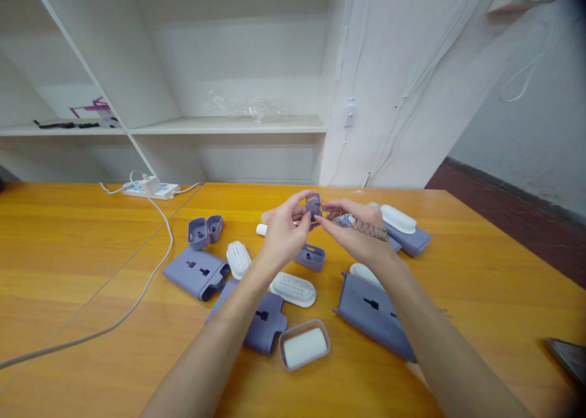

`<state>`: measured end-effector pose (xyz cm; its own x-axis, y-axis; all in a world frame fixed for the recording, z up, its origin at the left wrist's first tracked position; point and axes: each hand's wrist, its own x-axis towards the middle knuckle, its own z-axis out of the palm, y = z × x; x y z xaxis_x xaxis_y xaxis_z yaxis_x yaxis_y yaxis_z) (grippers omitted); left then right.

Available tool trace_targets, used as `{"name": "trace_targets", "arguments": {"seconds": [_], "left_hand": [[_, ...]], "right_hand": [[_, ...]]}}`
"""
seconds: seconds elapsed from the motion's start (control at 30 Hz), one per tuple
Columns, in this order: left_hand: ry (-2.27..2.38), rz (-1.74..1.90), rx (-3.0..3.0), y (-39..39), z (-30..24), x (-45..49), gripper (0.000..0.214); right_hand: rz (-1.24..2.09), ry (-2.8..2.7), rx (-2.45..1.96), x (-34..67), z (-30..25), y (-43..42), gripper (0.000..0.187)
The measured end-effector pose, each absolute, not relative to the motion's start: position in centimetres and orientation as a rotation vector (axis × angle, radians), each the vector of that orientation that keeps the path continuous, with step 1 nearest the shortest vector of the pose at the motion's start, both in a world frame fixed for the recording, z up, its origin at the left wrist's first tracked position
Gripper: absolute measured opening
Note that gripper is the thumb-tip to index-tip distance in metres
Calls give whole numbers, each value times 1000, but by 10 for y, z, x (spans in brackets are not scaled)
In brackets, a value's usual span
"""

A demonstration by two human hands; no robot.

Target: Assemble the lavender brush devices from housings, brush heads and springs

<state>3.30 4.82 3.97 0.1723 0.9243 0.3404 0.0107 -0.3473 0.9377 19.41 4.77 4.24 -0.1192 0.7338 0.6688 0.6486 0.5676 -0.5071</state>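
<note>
My left hand (288, 226) pinches a small purple-grey plastic piece (314, 204) between thumb and fingers, raised above the table. The fingers of my right hand (352, 226) close in on the same piece from the right side. A dark coiled, spring-like strand (372, 229) runs along the right hand toward the wrist; whether the fingers grip it I cannot tell. Below the hands sits a purple-grey oval holder (311, 257). A white bristled brush head (293, 288) lies closer to me, with another white ribbed piece (238, 259) to its left.
Purple-grey flat cases (196, 273) lie about, one (375, 311) under my right forearm. Two joined cups (204, 231) stand left. A clear box (304, 345) holds a white block. A power strip (153, 190) with trailing cable sits at the back left; a dark device (567, 357) lies right.
</note>
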Motion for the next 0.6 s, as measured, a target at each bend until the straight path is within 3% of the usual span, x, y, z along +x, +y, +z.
{"name": "trace_targets", "arguments": {"seconds": [0.2, 0.37, 0.6], "left_hand": [[929, 1338, 1540, 48, 34, 39, 36], [876, 1377, 1500, 52, 31, 42, 35], [977, 1235, 1691, 59, 24, 38, 58]], "right_hand": [[102, -1760, -1189, 189, 40, 47, 10], [250, -1625, -1249, 183, 42, 45, 17], [530, -1608, -1290, 186, 38, 54, 18]]}}
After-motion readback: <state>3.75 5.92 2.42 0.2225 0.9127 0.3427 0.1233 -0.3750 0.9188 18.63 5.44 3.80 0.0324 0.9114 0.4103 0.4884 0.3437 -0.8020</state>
